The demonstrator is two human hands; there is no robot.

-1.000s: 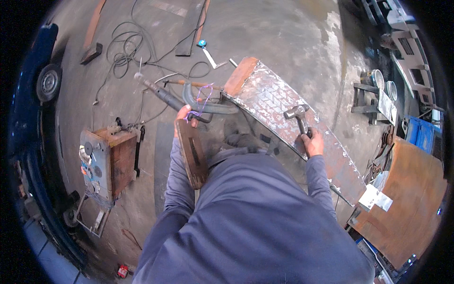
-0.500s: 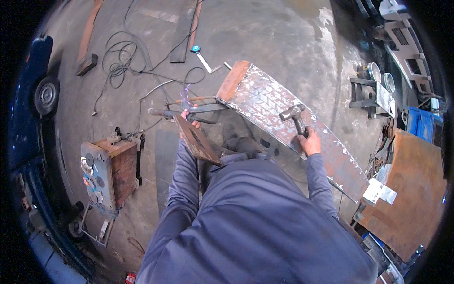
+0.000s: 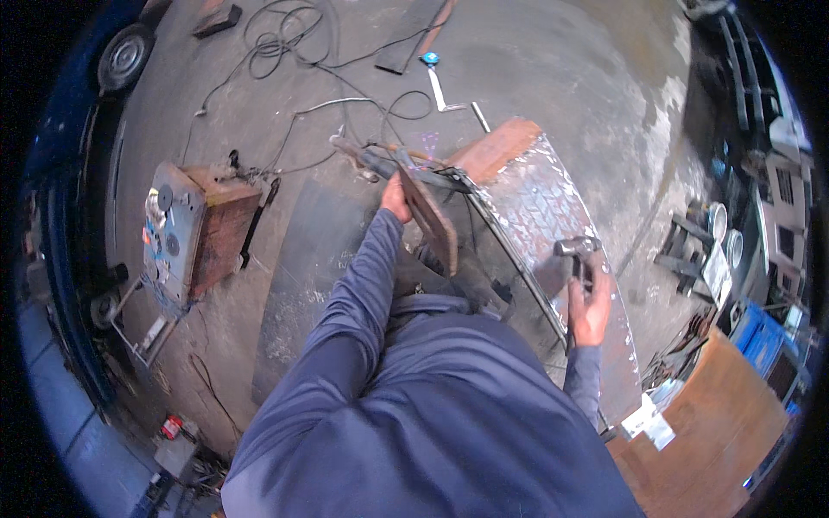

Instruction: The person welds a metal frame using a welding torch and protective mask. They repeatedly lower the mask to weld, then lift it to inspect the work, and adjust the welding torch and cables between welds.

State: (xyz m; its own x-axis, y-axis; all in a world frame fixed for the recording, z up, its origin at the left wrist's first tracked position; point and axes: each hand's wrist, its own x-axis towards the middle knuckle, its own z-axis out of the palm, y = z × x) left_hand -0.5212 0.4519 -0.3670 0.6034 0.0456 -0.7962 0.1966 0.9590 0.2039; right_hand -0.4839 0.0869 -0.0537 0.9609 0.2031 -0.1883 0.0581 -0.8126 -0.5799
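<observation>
My left hand (image 3: 395,200) is closed around a brown flat panel (image 3: 434,226), which shows nearly edge-on; the fingers behind it are partly hidden. Beyond that hand, dark bars (image 3: 373,161) stretch toward the workpiece. My right hand (image 3: 592,304) grips a hammer (image 3: 577,248), held above a long metal piece (image 3: 527,194) with a rusty end and flaking, pale-flecked paint. The long piece slants from in front of me down to my right.
A box-shaped machine with dials (image 3: 173,229) stands left. Looped cable (image 3: 281,39) and a blue tape measure (image 3: 430,59) lie on the floor ahead. Buckets (image 3: 716,221) and a rusty sheet (image 3: 717,401) are at right. A vehicle wheel (image 3: 127,57) shows far left.
The view has turned, shifting the scene. My right hand and the hammer look larger and sit further over the metal piece. The brown panel in my left hand stands steeper.
</observation>
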